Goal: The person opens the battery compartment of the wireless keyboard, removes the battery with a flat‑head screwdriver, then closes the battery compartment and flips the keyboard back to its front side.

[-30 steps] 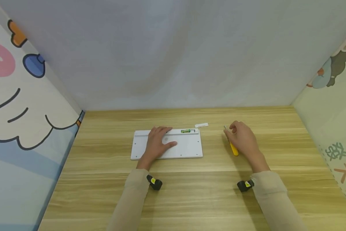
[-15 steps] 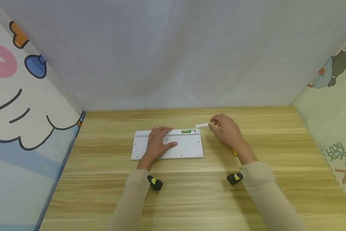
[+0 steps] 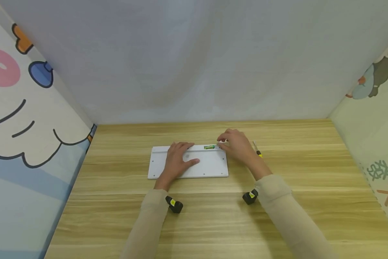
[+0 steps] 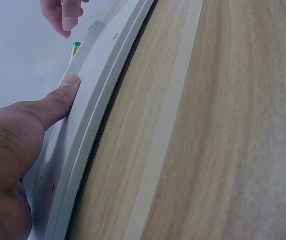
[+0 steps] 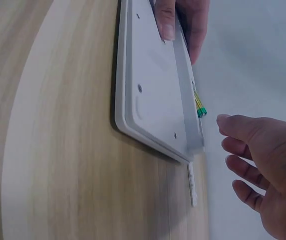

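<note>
A white keyboard (image 3: 207, 165) lies underside up, its battery slot facing me. Green batteries (image 3: 209, 147) show in the slot along the far raised ridge. My left hand (image 3: 176, 162) rests spread on the keyboard, thumb (image 4: 62, 97) on its flat back and fingers reaching over the far edge. Over the slot's right end hovers my right hand (image 3: 239, 145); its fingers (image 5: 245, 172) are loosely bent, apart from the batteries, with nothing visible between them. A small white strip, apparently the battery cover (image 5: 192, 185), lies just off the keyboard's corner, partly hidden by that hand in the head view.
A screwdriver (image 3: 259, 153) with a yellow and black handle lies right of the keyboard, mostly hidden behind my right wrist. The wooden table (image 3: 200, 219) ends at a pale wall at the back, with printed panels at both sides.
My right hand has moved left from beside the screwdriver, past the white strip, to the battery slot's end. The left hand and keyboard have stayed in place.
</note>
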Action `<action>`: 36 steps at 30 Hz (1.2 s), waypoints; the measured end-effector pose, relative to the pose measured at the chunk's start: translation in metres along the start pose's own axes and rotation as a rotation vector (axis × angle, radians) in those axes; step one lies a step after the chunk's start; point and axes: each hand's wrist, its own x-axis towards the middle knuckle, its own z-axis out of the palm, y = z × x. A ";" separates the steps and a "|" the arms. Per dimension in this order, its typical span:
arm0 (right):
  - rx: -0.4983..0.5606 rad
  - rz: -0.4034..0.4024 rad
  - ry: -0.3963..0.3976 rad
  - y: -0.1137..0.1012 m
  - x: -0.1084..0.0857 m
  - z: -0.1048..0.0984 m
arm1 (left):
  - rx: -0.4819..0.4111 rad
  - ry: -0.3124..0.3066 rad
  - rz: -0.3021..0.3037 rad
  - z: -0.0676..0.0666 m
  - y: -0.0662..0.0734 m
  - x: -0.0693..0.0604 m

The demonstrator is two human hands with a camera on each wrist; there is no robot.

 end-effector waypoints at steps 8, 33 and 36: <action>-0.003 -0.018 -0.035 -0.010 0.006 0.006 | 0.005 0.003 0.004 -0.001 0.001 0.000; -0.038 -0.053 -0.028 -0.006 0.004 0.023 | -0.004 0.034 0.038 0.003 -0.002 0.000; -0.036 -0.043 -0.028 -0.005 0.003 0.023 | -0.003 0.033 0.032 0.002 -0.001 0.000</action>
